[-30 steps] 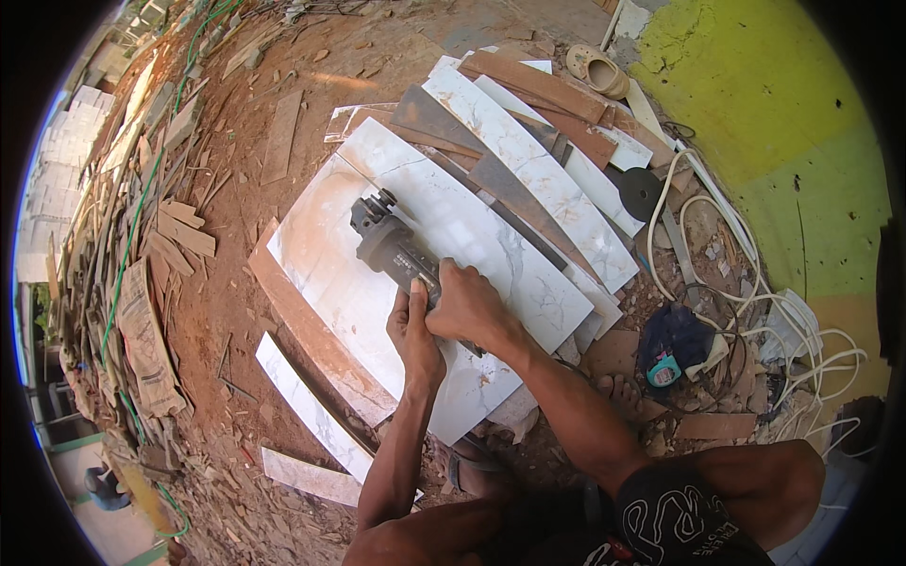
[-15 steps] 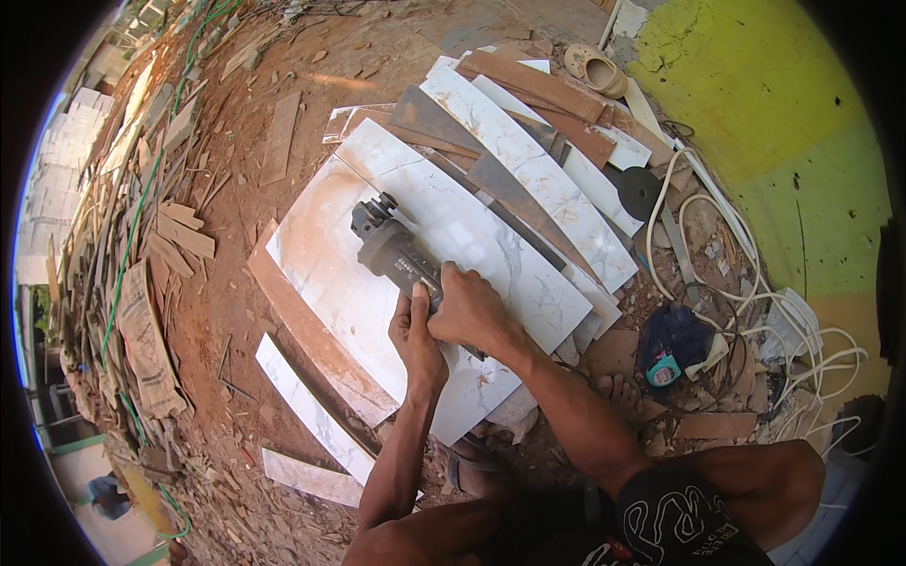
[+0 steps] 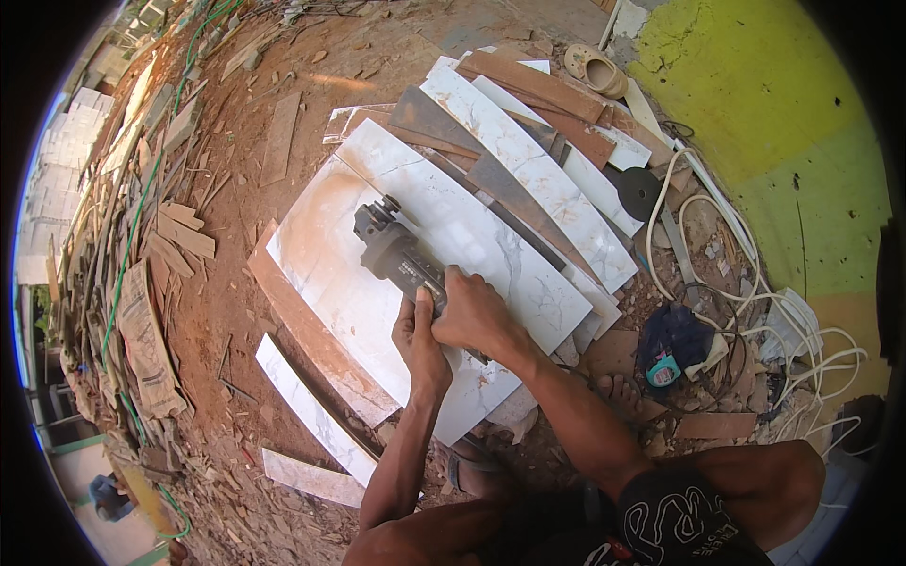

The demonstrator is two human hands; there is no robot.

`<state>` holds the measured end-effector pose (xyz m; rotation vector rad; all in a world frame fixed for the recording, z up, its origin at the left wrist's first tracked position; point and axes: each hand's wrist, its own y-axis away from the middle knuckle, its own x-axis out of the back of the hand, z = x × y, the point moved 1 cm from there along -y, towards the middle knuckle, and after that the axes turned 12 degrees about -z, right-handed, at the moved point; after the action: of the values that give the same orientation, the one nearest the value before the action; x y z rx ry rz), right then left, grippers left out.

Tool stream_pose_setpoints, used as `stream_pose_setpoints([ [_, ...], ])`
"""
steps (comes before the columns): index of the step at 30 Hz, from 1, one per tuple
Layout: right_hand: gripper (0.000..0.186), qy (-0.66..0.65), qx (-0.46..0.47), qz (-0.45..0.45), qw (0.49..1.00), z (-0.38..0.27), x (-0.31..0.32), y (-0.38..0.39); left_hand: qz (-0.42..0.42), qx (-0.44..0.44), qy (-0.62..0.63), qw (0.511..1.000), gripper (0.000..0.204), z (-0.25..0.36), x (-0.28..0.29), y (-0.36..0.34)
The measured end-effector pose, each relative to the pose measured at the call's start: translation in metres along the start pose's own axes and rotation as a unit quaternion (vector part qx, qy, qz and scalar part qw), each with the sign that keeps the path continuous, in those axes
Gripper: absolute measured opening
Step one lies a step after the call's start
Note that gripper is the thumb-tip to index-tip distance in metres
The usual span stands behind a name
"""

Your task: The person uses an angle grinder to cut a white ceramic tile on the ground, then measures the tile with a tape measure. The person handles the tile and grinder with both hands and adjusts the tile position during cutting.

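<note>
Both my hands are wrapped round the body of a dark grey angle grinder. My left hand holds its left side with the thumb along the casing; my right hand grips the rear from the right. The grinder's head with its disc lies over a large white marble-patterned tile. A thin dark line on the tile runs from its upper left edge to the disc. Reddish dust coats the tile's left part. Whether the disc touches the tile or is spinning, I cannot tell.
Several cut tile strips lie stacked beyond the tile, with a black round disc near them. White cable coils at right by a dark cloth bundle and a teal tape measure. Wood scraps lie left.
The grinder has shifted very slightly, its head moving a little along the line with both hands still on it. At the far lower left, a distant person has shifted a little.
</note>
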<state>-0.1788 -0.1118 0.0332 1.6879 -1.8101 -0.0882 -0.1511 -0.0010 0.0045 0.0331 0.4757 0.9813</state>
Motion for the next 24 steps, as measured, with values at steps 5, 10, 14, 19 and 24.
stream_pose_setpoints([
  [5,0.043,-0.011,-0.014,-0.010,1.000,-0.002,0.004,0.005,0.005,0.004,0.026,1.000,0.037,0.000,-0.001,0.002],
  [10,0.048,-0.015,-0.019,-0.020,1.000,-0.001,0.005,0.006,0.004,0.000,0.027,1.000,0.037,-0.004,0.000,0.004],
  [14,0.048,-0.008,-0.016,-0.010,1.000,-0.001,0.003,0.008,0.010,0.005,0.028,1.000,0.037,-0.004,-0.001,0.006],
  [19,0.050,-0.003,-0.019,-0.006,1.000,0.001,0.003,0.010,0.006,0.008,0.006,1.000,0.035,-0.004,-0.003,0.008],
  [24,0.048,-0.003,-0.023,-0.011,1.000,0.001,0.005,0.012,0.004,0.009,-0.003,1.000,0.034,-0.004,-0.004,0.010],
])
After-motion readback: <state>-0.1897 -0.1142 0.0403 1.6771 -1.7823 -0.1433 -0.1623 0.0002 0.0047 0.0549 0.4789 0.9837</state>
